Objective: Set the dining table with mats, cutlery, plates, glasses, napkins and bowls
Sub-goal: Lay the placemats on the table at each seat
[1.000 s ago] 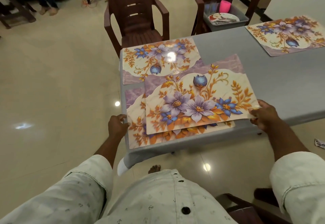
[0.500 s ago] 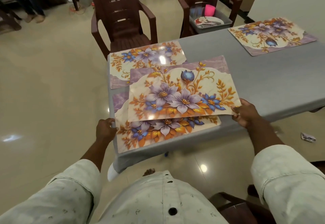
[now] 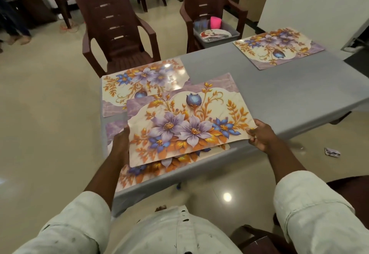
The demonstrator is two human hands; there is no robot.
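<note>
Over the grey tabletop (image 3: 279, 94), left hand (image 3: 120, 144) and right hand (image 3: 261, 136) grip a floral mat (image 3: 185, 122) by its ends, apparently keeping it flat for placing.

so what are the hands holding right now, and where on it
Both hands hold the top floral mat by its short ends: the left hand at its left edge, the right hand at its near right corner. It overlaps another mat lying beneath.

Both arms outstretched in rolled pale sleeves, left hand (image 3: 120, 144) and right hand (image 3: 261, 136) gripping opposite edges, fingers curled.
</note>
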